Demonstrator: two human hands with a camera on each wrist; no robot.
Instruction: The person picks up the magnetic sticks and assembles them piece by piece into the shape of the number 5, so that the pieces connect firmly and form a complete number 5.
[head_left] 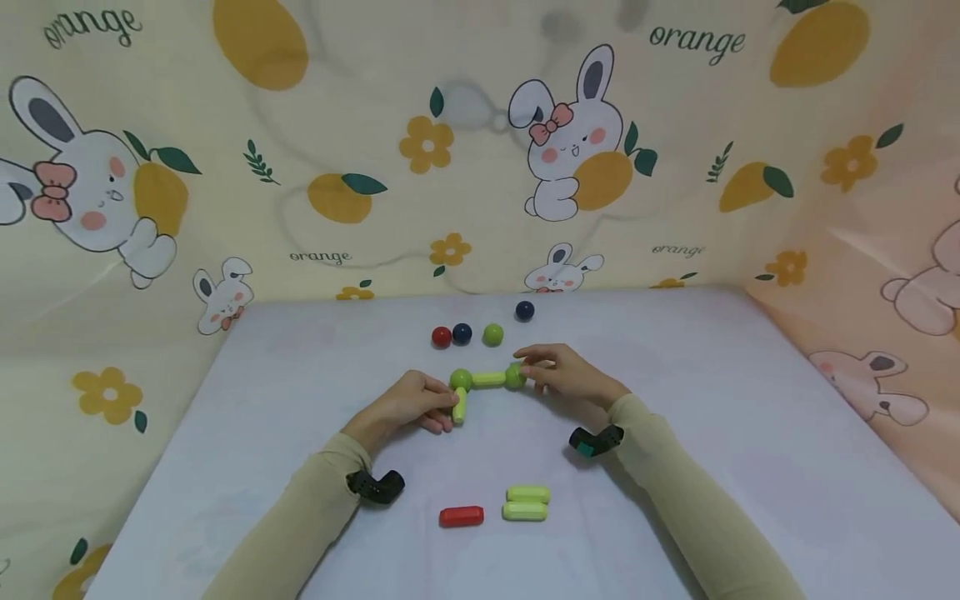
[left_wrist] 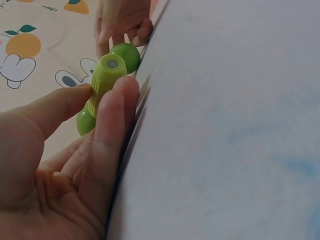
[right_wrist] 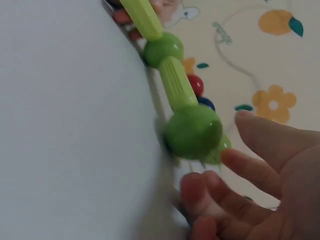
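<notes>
Two light green rods and two green balls are joined into an L shape. My left hand (head_left: 412, 402) pinches the near rod (head_left: 460, 406) between thumb and fingers; the left wrist view shows that rod's grey round end (left_wrist: 112, 64). A corner ball (head_left: 461, 380) links it to the second rod (head_left: 489, 379), which runs right to the end ball (head_left: 515, 376). Beside this end ball is my right hand (head_left: 567, 372). In the right wrist view its thumb and fingers are spread, with a gap between them and the end ball (right_wrist: 194, 131).
Behind the joined pieces lie a red ball (head_left: 442, 337), a dark blue ball (head_left: 462, 333), a loose green ball (head_left: 492, 335) and another dark blue ball (head_left: 525, 311). Nearer me are a red rod (head_left: 461, 517) and two light green rods (head_left: 525, 511) side by side on the white table (head_left: 300, 367).
</notes>
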